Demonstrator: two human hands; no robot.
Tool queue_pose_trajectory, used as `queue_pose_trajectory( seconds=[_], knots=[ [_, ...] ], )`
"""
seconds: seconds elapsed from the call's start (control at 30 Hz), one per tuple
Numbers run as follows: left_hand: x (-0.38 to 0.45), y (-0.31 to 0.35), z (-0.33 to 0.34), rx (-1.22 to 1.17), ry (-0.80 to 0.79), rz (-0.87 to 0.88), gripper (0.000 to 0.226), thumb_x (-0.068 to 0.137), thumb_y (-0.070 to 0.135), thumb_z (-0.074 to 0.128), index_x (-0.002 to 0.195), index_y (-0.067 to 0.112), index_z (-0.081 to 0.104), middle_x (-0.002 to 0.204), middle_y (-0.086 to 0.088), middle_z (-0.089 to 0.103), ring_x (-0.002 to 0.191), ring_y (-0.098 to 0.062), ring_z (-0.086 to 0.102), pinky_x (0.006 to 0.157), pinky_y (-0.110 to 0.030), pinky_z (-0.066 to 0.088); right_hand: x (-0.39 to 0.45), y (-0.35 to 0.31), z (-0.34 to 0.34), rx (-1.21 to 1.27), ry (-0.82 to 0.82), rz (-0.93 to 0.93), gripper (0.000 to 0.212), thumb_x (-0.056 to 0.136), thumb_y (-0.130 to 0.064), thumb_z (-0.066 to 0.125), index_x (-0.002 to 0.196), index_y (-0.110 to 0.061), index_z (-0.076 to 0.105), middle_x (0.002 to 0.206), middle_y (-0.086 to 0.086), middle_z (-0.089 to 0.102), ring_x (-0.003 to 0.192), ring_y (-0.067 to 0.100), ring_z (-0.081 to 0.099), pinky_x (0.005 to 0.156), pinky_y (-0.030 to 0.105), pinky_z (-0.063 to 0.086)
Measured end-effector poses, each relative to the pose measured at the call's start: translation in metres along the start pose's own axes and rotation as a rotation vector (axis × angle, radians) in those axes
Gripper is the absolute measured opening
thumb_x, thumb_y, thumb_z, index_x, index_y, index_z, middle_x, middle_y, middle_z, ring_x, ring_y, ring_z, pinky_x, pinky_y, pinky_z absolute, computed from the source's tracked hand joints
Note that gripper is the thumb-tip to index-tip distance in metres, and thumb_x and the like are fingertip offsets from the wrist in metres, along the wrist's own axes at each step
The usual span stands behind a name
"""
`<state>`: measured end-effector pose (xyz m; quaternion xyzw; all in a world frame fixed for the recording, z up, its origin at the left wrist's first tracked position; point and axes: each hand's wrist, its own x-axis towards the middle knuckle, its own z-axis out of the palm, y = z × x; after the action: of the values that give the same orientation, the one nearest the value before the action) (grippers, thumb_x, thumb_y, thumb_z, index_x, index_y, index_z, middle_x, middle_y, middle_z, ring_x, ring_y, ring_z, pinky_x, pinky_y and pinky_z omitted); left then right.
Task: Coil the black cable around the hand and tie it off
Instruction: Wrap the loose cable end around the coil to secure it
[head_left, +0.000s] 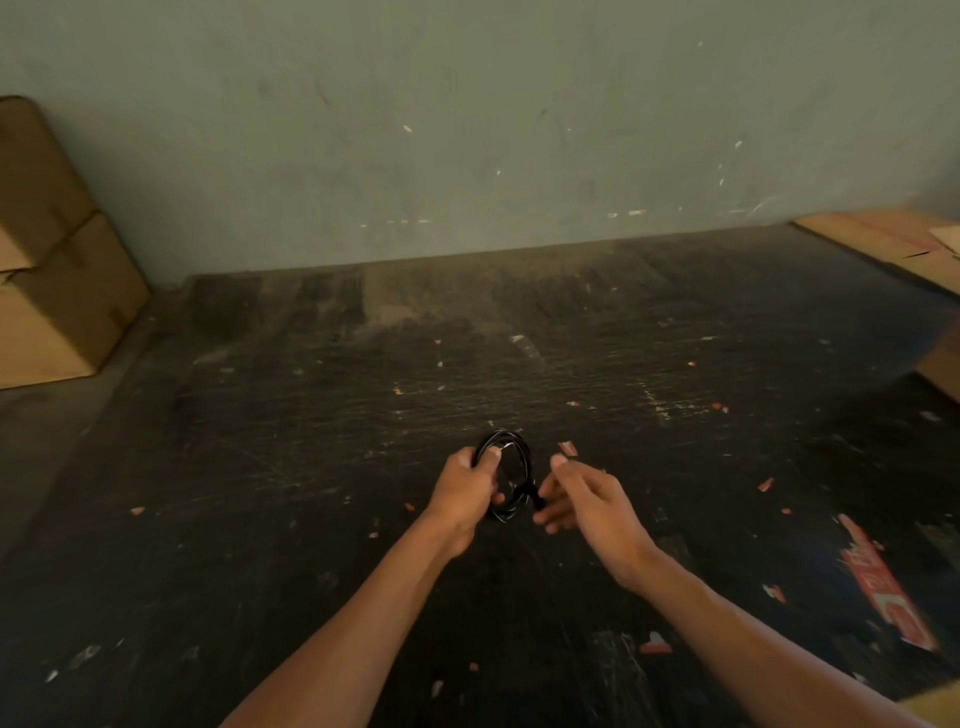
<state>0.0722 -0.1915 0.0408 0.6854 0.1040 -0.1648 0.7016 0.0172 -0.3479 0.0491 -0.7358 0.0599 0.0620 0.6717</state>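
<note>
Black cable (511, 475) wound into a small coil, gripped in closed left hand (467, 486) above dark scuffed table (311, 415). Right hand (582, 496) just right of coil, fingers loosely spread, apparently pinching the short tail. Likely risk: loose tail wrap slipping, coil springing open.

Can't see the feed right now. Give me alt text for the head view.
The left hand holds a coiled black cable above a scuffed dark table; the right hand pinches its tied end. Cardboard boxes stand far left.
</note>
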Motion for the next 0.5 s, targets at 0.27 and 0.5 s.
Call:
queue_pose_trajectory(
  seconds=[0.27,0.5],
  knots=[
    [-0.004,-0.002,0.003,0.158,-0.086,0.082,0.026,0.102,0.031,0.046,0.12,0.019,0.059,0.087,-0.002,0.063,0.081,-0.014,0.059,0.083,-0.036,0.053,0.006,-0.011,0.002,0.356,-0.04,0.353,0.024,0.09,-0.003,0.062,0.114,-0.003,0.056,0.093,0.016,0.068,0.069,0.019,0.065,0.061,0.029,0.053],
    [-0.005,0.001,0.0,0.146,-0.113,0.093,0.025,0.102,0.03,0.046,0.119,0.019,0.06,0.084,0.001,0.062,0.083,-0.014,0.059,0.091,-0.04,0.052,0.004,-0.011,0.003,0.404,-0.074,0.534,0.026,0.091,-0.019,0.062,0.113,-0.005,0.066,0.084,0.008,0.059,0.071,0.018,0.056,0.062,0.03,0.046]
  ],
)
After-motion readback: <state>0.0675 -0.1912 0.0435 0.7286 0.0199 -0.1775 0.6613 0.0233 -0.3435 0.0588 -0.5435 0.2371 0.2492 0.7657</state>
